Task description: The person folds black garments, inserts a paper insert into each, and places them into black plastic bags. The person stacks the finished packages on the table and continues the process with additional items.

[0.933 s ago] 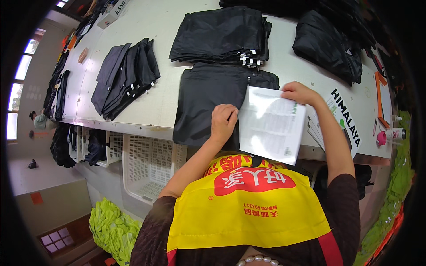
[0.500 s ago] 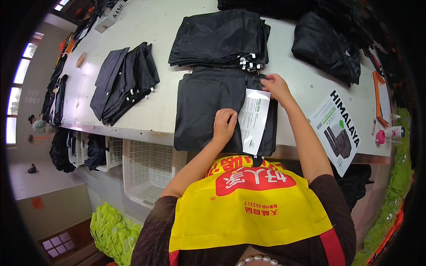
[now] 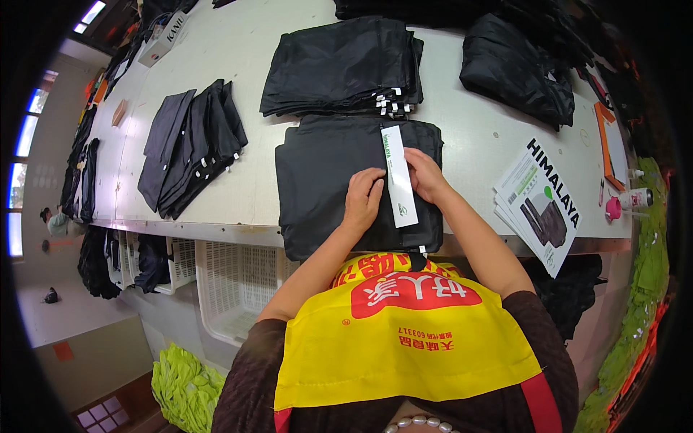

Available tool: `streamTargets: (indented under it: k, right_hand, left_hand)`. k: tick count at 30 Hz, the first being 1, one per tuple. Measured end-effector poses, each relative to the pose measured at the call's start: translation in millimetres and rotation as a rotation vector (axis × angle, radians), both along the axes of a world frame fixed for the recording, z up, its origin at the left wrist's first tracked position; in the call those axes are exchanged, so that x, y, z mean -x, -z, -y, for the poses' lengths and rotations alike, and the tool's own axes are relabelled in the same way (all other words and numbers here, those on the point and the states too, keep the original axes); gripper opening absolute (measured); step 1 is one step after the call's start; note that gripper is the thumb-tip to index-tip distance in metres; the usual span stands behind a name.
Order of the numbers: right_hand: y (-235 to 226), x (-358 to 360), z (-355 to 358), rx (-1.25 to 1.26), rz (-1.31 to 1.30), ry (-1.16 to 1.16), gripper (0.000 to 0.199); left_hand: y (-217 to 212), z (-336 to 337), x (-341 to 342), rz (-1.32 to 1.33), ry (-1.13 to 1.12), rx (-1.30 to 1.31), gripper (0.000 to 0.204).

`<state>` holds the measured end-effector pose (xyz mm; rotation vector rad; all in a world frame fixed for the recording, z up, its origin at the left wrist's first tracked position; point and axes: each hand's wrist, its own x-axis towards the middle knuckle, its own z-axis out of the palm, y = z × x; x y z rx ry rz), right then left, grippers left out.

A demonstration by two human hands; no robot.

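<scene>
A folded black garment (image 3: 325, 187) lies before me at the table's front edge. A narrow white insert card (image 3: 401, 191) with green print lies upright along its length, a little right of the middle. My left hand (image 3: 364, 198) rests on the garment left of the card, thumb and fingertips closed at the fabric edge beside it. Against the card's right edge, my right hand (image 3: 426, 175) has its fingers drawn together on it; part of the grip is hidden. Just beyond is a stack of folded black garments (image 3: 339, 61) with small white tags.
Fanned black garments (image 3: 191, 144) lie left on the white table (image 3: 253, 166). A black bundle (image 3: 516, 68) sits at the far right. Printed sheets (image 3: 541, 209) overlap at the right front edge, near an orange-framed board (image 3: 612, 144). White plastic baskets (image 3: 238, 281) stand below the table.
My right hand has come down and left from the garment's upper edge to the card's side. The card now shows narrower and sits further up. My left hand has stayed close to its place.
</scene>
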<state>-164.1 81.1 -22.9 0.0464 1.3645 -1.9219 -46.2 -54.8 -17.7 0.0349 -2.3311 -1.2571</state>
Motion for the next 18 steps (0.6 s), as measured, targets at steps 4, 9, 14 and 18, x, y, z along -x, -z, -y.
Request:
streamTargets:
  k: [4,9,14,18]
  right_hand:
    - [-30.3,-7.1,-10.2,-0.200,-0.149,-0.356,0.044]
    - [-22.5,-13.8,-2.4,-0.655,-1.176,-0.350,0.018]
    - [-18.1,-20.1,8.4,-1.051,-1.011,-0.346,0.020]
    - [-7.1,0.0,-19.7,-0.773,-0.780,0.168,0.017]
  left_hand:
    - [11.3,-1.0,1.2,0.065,0.062,0.091,0.038]
    - [13.2,-2.8,2.4,0.102,0.038,0.120,0.041]
    - [14.6,-7.9,7.5,0.157,0.004,0.260,0.044]
    - [22.8,-9.0,3.2,0.109,0.025,0.697,0.051]
